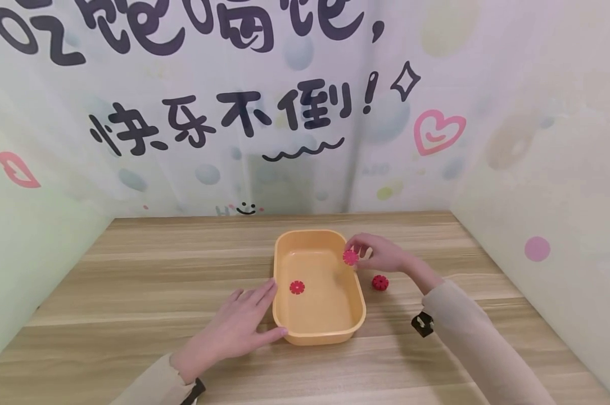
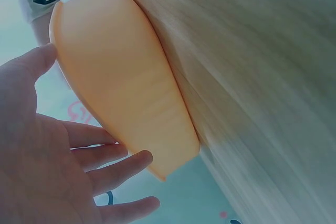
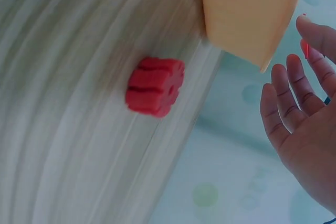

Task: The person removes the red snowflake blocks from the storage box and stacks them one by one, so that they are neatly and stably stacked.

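An orange plastic basin (image 1: 325,312) stands on the table. My left hand (image 1: 236,327) touches its left rim with fingers spread and fairly straight; in the left wrist view the thumb and fingertips meet the basin's wall (image 2: 115,66). Over the right rim, my right hand (image 1: 384,254) pinches a red notched disc (image 1: 351,257) between thumb and forefinger. Only a sliver of that disc (image 3: 305,49) shows in the right wrist view. Another red notched disc (image 1: 297,287) lies flat inside the basin. Right of the basin sits a short stack of red notched discs (image 3: 155,86).
The wood-grain table (image 1: 173,264) runs back to a printed curtain (image 1: 305,180) with black lettering. Pale walls close in at the left and right (image 1: 563,197). Each wrist wears a black strap, the right one (image 1: 423,324) showing below the sleeve.
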{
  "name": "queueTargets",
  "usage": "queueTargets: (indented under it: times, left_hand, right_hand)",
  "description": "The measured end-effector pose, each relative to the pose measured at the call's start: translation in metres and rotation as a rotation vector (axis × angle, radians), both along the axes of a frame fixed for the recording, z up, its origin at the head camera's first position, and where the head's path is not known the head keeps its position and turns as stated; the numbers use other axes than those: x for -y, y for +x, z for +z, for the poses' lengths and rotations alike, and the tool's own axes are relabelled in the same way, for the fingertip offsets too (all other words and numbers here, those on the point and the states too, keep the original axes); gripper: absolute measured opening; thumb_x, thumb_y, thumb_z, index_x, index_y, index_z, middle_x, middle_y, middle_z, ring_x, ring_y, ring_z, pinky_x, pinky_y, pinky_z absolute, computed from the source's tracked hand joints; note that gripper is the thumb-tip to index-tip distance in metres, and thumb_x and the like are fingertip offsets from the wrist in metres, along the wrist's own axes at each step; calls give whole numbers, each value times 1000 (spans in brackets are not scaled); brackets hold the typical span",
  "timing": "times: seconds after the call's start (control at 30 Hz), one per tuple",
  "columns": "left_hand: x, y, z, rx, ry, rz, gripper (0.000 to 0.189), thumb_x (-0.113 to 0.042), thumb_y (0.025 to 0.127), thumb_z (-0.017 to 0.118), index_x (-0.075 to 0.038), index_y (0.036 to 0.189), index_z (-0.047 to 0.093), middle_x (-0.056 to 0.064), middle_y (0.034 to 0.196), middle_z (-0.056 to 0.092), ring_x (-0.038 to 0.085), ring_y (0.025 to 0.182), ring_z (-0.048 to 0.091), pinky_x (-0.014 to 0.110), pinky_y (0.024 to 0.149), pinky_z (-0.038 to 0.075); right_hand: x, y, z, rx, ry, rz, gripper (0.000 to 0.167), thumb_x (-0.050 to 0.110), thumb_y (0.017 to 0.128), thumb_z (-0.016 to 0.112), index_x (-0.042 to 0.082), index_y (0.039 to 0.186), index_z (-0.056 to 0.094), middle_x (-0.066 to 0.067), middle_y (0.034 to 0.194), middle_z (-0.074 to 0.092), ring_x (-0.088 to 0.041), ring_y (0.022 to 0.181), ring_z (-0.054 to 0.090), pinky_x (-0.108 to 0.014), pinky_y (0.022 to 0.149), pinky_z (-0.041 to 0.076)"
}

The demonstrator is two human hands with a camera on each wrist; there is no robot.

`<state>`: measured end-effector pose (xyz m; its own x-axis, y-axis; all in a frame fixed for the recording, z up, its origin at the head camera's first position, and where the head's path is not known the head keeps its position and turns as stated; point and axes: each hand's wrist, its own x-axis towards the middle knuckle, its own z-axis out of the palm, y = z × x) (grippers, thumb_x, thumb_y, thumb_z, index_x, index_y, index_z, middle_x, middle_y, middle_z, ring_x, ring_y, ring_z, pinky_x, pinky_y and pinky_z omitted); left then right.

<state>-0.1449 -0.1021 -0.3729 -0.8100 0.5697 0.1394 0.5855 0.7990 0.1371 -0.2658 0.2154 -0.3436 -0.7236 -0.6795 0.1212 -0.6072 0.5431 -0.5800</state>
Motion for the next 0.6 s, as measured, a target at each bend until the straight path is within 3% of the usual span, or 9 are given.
queueTargets:
  times: [0.33, 0.6]
  left_hand:
    - [0, -1, 0, -2, 2, -1, 83, -63, 81, 40, -1, 134, 34, 10, 139, 31, 26, 118, 38, 53, 90, 30]
    - [0, 0, 1, -11, 8, -4, 82, -62, 81, 42, 0, 133, 35, 11, 138, 32, 28, 116, 40, 54, 90, 30]
  right_hand:
    - [-41, 6, -18, 74, -37, -63, 30, 10, 77, 66, 4, 104, 54, -5, 89, 54, -22, 83, 50, -33, 67, 45]
    - [-65, 11, -36, 130, -55, -58, 31, 3, 76, 64, 2, 106, 53, -6, 92, 56, -24, 87, 52, -37, 71, 46]
